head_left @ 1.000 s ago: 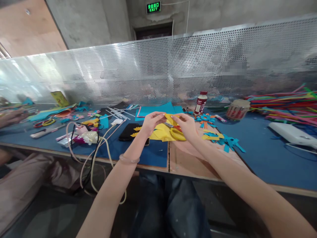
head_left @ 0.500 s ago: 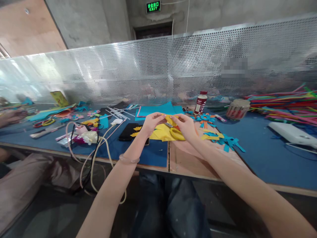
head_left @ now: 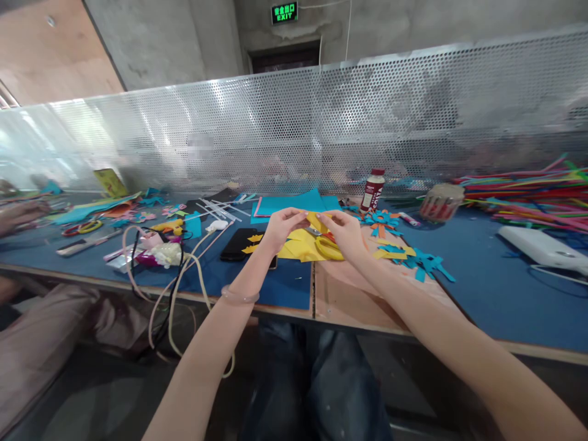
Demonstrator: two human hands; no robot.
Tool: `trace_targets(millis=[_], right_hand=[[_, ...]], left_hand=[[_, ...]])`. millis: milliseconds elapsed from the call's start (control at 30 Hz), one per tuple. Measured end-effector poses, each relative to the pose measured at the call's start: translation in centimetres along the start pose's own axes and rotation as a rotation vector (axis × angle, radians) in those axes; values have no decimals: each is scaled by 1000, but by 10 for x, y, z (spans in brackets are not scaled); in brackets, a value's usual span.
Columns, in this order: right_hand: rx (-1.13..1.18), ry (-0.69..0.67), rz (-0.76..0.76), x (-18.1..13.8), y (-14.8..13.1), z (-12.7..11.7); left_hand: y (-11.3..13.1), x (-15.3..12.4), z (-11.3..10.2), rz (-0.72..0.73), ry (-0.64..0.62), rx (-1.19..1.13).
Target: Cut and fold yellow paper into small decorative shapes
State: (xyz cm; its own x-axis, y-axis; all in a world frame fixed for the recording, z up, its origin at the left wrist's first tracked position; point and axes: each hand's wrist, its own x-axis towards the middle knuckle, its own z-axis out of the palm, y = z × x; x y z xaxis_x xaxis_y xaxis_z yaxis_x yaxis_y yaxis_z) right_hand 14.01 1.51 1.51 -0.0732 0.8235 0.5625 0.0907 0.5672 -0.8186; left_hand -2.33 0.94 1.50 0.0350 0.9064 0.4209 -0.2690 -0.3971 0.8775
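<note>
Between my two hands is a small piece of yellow paper (head_left: 314, 220), raised a little above the table. My left hand (head_left: 282, 230) pinches its left side, and my right hand (head_left: 343, 233) pinches the right side. Below the hands lie yellow paper sheets (head_left: 298, 246) and scissors with yellow handles (head_left: 329, 248), partly covered by my right hand. A black phone (head_left: 236, 244) rests left of my left hand, with small yellow cut-outs (head_left: 255, 239) at its edge. Blue paper cut-outs (head_left: 425, 263) and yellow strips (head_left: 394, 251) are to the right of my right hand.
Behind my hands are blue paper sheets (head_left: 294, 202) and a dark red bottle (head_left: 372, 190). Cables (head_left: 199, 269) hang over the front edge at left, near a glue gun (head_left: 168, 226). Pipe cleaners (head_left: 528, 190) and a white device (head_left: 539, 248) lie right. A co-worker's hand (head_left: 21, 217) shows far left.
My hands stay in nearly the same place, both still on the yellow paper. The paper has tilted slightly between the fingers.
</note>
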Motion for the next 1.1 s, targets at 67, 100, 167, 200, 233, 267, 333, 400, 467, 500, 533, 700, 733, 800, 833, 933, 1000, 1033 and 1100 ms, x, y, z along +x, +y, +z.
trace_targets(millis=[67,100,167,200,233,267,333,400,467,500,533,700,733,800,833,933,1000,1033,1100], right_hand=[[-2,-1,1,0,0,0],[-6,1,-4,0,-1,0],[-14,6,-13,-1,-1,0],[-12,9,-16,0,0,0],[-7,9,-16,0,0,0],[1,9,-14,0,0,0],[16,5,-11,0,1,1],[30,-3,-11,1,3,1],[40,-8,-8,1,4,2],[44,-10,-5,1,5,2],[48,-11,-3,1,5,2],[47,3,3,0,7,1],[43,6,4,0,7,1],[40,8,8,0,7,1],[41,9,9,1,7,1],[45,7,10,1,7,1],[44,4,15,1,7,1],[41,3,17,1,7,1],[35,4,17,1,6,0]], left_hand=[[0,0,0,-3,-2,-17],[0,0,0,-4,-3,-24],[0,0,-1,-12,-7,-30],[1,-1,-1,-17,-9,-31],[1,-1,-1,-21,-11,-31],[1,-1,-1,-24,-13,-31],[2,-1,-1,-27,-21,-36],[2,-1,-1,-34,-34,-42],[2,-1,-1,-39,-43,-46],[2,-1,-1,-39,-43,-46],[2,0,-1,-38,-39,-42],[3,0,-1,-59,-33,11],[3,0,-1,-55,-31,22],[3,-1,-1,-30,-27,47],[2,-1,-1,-16,-25,60],[0,0,-2,11,-15,85],[-1,1,-2,16,-6,94],[-1,1,-3,18,-4,96],[-1,1,-3,20,-9,93]])
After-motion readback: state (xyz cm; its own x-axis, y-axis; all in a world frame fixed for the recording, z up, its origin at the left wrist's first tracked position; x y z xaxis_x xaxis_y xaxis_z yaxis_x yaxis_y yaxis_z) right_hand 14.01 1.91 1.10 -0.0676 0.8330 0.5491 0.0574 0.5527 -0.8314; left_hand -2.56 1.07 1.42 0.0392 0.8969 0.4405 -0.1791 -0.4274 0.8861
